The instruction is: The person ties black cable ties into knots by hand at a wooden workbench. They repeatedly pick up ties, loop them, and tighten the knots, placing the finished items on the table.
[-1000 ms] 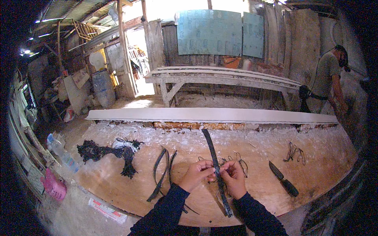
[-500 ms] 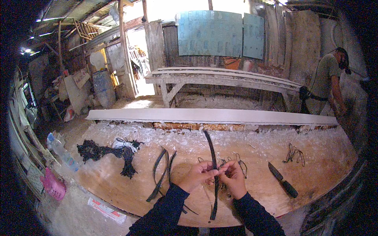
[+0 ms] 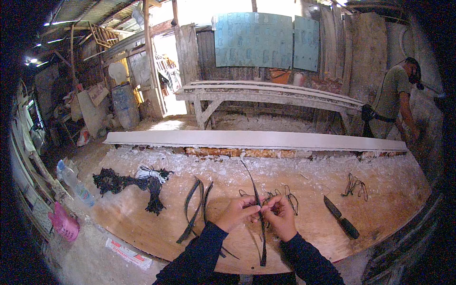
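A long black flat strip (image 3: 262,240) runs upright between my hands over the wooden table, turned so that it looks thin. My left hand (image 3: 240,212) pinches its middle between thumb and fingers. Close against it, my right hand (image 3: 280,214) has its fingertips pressed together at the same spot; whether they hold the strip or a thin cord there is too small to tell. Thin dark cord loops (image 3: 291,200) lie behind the right hand. More black strips (image 3: 191,211) rest left of my left hand. A knife (image 3: 341,217) with a black handle lies to the right.
Bundles of black cord (image 3: 154,194) and a white cord bundle (image 3: 151,174) lie at the left. Other cord loops (image 3: 354,186) are far right. A long white board (image 3: 256,139) borders the table's far edge. A bottle (image 3: 76,183) stands left; a person (image 3: 392,97) bends at the right.
The black strip has twisted from its broad face to its narrow edge, and its upper end has shifted slightly left. Both hands stay in nearly the same place.
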### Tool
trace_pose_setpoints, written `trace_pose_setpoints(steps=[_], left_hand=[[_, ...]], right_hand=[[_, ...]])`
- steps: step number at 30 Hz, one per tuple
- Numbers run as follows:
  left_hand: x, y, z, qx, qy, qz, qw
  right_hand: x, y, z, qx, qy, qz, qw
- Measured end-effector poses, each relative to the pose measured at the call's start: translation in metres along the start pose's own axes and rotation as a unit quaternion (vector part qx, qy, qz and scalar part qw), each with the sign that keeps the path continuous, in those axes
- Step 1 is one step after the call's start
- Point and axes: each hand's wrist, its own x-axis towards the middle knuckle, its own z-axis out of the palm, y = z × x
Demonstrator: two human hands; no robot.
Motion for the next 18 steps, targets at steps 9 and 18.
trace_pose_setpoints(steps=[9, 18], left_hand=[[0.0010, 0.0014, -0.0019, 0.029, 0.025, 0.014, 0.999], [-0.0010, 0.0014, -0.0015, 0.053, 0.015, 0.000, 0.998]], right_hand=[[0.0011, 0.0023, -0.0003, -0.022, 0.015, -0.033, 0.999], [-0.0007, -0.0004, 0.0015, -0.055, 0.009, -0.045, 0.997]])
